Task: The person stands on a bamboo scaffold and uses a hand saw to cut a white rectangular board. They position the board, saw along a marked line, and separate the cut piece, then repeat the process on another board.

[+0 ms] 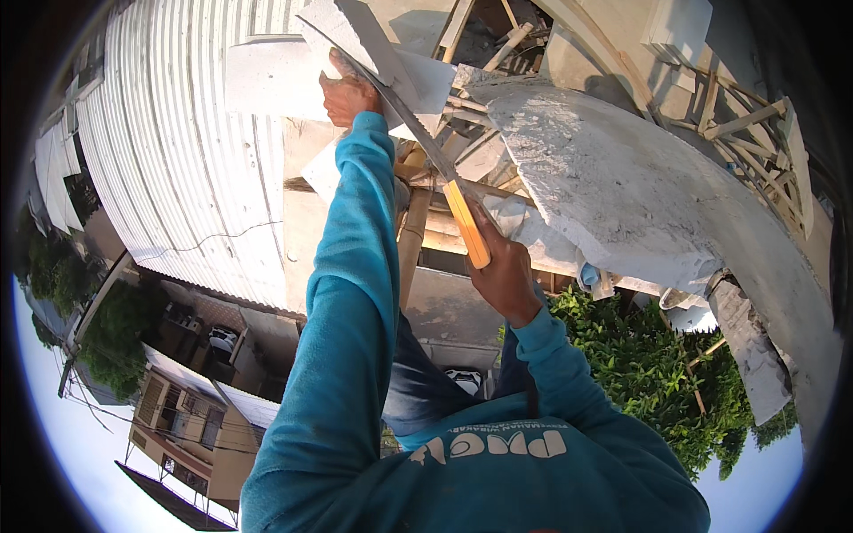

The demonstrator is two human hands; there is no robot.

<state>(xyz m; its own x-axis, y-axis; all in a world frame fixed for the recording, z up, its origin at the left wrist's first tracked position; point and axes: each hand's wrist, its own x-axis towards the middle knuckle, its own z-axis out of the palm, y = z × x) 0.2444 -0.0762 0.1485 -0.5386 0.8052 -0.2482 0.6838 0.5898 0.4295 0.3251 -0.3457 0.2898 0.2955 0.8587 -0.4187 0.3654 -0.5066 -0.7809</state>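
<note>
My right hand is wrapped round the yellow-orange handle of a handsaw. Its long metal blade slants up to the left, along the lower edge of a pale grey-white block. With my left arm stretched far forward, my left hand grips the block beside the blade, near the saw's far end. Under the block and hand lies a flat white slab. Whether the blade has cut into the block cannot be made out.
A corrugated metal roof spreads on the left. Bamboo poles and scrap wood lie below the slab. To the right is a rough grey concrete surface, with green foliage beneath it. Buildings stand far below on the left.
</note>
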